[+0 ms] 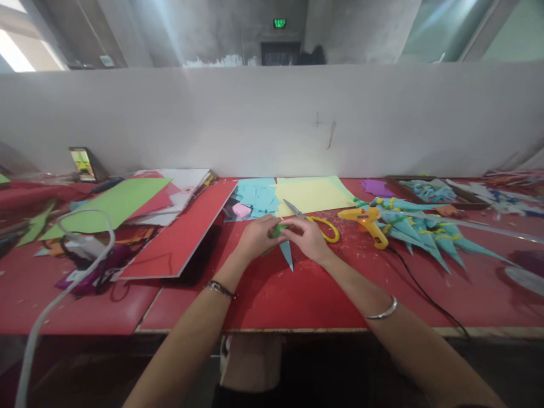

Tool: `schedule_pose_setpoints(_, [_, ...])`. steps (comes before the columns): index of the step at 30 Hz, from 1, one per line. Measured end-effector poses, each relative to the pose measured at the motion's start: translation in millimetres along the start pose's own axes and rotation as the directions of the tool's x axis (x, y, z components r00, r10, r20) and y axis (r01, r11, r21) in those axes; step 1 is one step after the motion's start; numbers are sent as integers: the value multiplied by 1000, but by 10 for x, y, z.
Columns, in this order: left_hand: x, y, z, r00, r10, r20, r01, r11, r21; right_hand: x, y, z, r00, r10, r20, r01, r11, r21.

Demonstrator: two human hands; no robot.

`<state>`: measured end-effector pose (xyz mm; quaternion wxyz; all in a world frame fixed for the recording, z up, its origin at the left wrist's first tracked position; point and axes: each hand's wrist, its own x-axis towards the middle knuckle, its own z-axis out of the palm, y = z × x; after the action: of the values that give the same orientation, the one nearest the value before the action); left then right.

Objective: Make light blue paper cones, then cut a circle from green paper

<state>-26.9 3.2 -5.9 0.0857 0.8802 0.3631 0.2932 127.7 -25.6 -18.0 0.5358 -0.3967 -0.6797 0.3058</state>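
Note:
My left hand (258, 235) and my right hand (309, 238) meet above the red tabletop, fingertips pinched together. Between them is a small green piece (277, 230), partly covered by the fingers. A blue pointed paper piece (288, 258) sticks out below, its tip towards me; both hands are closed on this small paper work. Just behind my right hand lies a pair of scissors (335, 231) with yellow handles, blades pointing away to the left. To the right rests a yellow hot glue gun (364, 217), beside a pile of blue pointed paper shapes (431, 232) with yellow and green bits.
Behind my hands lie blue paper pieces (257, 192) and a pale yellow sheet (312, 195). A red board (187, 241) slants at the left, near a green sheet (110, 207), a white cable (46, 311) and a propped phone (83, 164). A tray (471, 199) stands back right.

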Motion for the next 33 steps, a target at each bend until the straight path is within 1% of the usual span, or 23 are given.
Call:
schedule_pose_setpoints(3, [-6, -3, 22, 1000, 5, -4, -5, 1000, 26, 15, 31, 1, 999, 38, -28, -36, 996, 79])
schedule_pose_setpoints(6, [-3, 1, 41, 999, 33, -18, -33, 999, -22, 36, 50, -9, 996, 59, -72, -49, 990, 130])
schedule_pose_setpoints(9, [6, 19, 43, 997, 59, -45, -64, 992, -106, 53, 74, -26, 995, 96, -36, -86, 972, 219])
schedule_pose_setpoints(11, [11, 32, 36, 997, 64, -45, -70, 986, -152, 56, 92, -36, 996, 84, 19, -86, 966, 243])
schedule_pose_setpoints(14, [17, 38, 27, 997, 60, -54, -71, 970, -233, 49, 106, -38, 999, 17, 48, -26, 981, 193])
schedule_pose_setpoints(18, [24, 24, 41, 997, 49, -53, -64, 940, -336, 25, 64, -23, 999, -43, -17, 44, 996, 78])
schedule_pose_setpoints(22, [31, 19, 62, 999, 22, -40, -36, 921, -389, -3, -16, -2, 991, -112, -79, 110, 993, -39])
schedule_pose_setpoints(24, [33, 29, 62, 999, 3, -35, -17, 912, -409, -14, -42, 14, 985, -146, -90, 138, 986, -97])
schedule_pose_setpoints(26, [34, 49, 52, 1000, -15, -26, 2, 903, -429, -16, -51, 35, 985, -150, -83, 140, 984, -113])
schedule_pose_setpoints(28, [33, 77, 37, 999, -27, -27, 12, 896, -444, -5, -46, 48, 989, -112, -91, 108, 993, -49])
schedule_pose_setpoints(30, [31, 103, 20, 999, -40, -25, 25, 896, -443, 23, -33, 38, 984, -45, -173, 60, 995, 82])
schedule_pose_setpoints(31, [29, 110, 12, 998, -50, -28, 33, 901, -433, 41, -25, 21, 971, -8, -240, 45, 988, 149])
schedule_pose_setpoints(33, [24, 97, -4, 995, -82, -55, 55, 922, -382, 76, -3, -29, 925, 57, -376, 37, 970, 239])
